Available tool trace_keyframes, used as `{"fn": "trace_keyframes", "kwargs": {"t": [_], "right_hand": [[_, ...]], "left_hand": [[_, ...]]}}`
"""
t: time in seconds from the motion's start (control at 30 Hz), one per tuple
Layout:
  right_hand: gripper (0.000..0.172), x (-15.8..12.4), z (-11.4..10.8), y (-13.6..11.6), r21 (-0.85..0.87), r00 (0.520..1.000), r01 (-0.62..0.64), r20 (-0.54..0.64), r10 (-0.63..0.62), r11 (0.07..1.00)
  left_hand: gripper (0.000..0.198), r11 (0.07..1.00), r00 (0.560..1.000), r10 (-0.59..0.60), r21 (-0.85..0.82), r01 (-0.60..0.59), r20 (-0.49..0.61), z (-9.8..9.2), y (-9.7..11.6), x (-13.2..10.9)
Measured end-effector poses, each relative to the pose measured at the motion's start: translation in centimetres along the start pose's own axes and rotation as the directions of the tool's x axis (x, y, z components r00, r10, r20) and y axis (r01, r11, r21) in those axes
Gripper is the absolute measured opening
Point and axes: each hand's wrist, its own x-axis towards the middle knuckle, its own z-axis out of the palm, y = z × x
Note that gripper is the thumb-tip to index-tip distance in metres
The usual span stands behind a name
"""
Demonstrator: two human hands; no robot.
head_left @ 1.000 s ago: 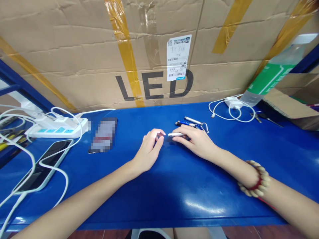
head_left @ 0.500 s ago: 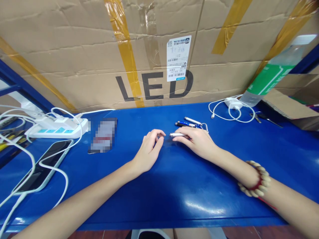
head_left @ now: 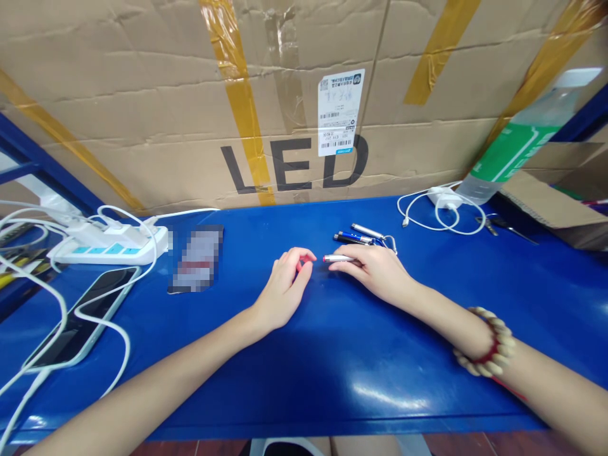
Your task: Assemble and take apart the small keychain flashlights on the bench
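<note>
Head camera shows the right hand [head_left: 377, 263] with fingers pinched around a slim, silver, metallic tube [head_left: 338, 258], which points sideways over the glossy blue tabletop [head_left: 332, 367], seemingly so that its red-glowing tip [head_left: 325, 258] faces the nearby left hand [head_left: 284, 288], whose fingers curl loosely near the thumb, gripping nothing.

Rear of silver pen [head_left: 336, 258] was hidden by R hand [head_left: 377, 269]; flat dark item [head_left: 197, 259] was pixelated; carton [head_left: 161, 107] was cut off up top; label [head_left: 339, 114] sm. print couldn't be read.
</note>
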Motion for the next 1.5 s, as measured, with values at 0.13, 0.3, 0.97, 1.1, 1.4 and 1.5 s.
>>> {"fn": "trace_keyframes", "kwargs": {"t": [0.13, 0.3, 0.97, 1.1, 1.4, 1.5], "right_hand": [[0.033, 0.00, -0.02, -0.11, -0.016, 1.000, -0.007, 0.002, 0.007, 1.000], [0.034, 0.01, -0.12, -0.15, -0.033, 1.000, -0.006, 0.019, 0.006, 0.999], [0.025, -0.13, 0.04, -0.29, -0.032, 0.998, 0.027, 0.056, -0.025, 0.999], [0.027, -0.19, 0.18, -0.25, -0.040, 0.998, 0.017, 0.055, -0.015, 0.999], [0.025, -0.23, 0.25, -0.09, -0.019, 0.995, 0.077, 0.072, -0.075, 0.997], [0.025, -0.19, 0.21, -0.10, -0.038, 0.995, 0.078, 0.070, -0.076, 0.996]], "left_hand": [[0.018, 1.000, 1.000, 0.016, 0.000, -0.016, 0.013, 0.01, -0.16, 0.03], [0.018, 1.000, 1.000, 0.015, -0.001, -0.015, 0.011, 0.00, -0.14, 0.05], [0.020, 1.000, 1.000, 0.003, -0.005, -0.003, 0.013, 0.01, -0.09, 0.00], [0.020, 1.000, 1.000, 0.011, 0.000, -0.011, 0.005, 0.06, -0.23, 0.02], [0.021, 1.000, 1.000, -0.002, -0.005, 0.002, 0.022, 0.04, -0.20, 0.04], [0.020, 1.000, 1.000, -0.003, -0.006, 0.003, 0.022, 0.01, -0.15, 0.03]]}}
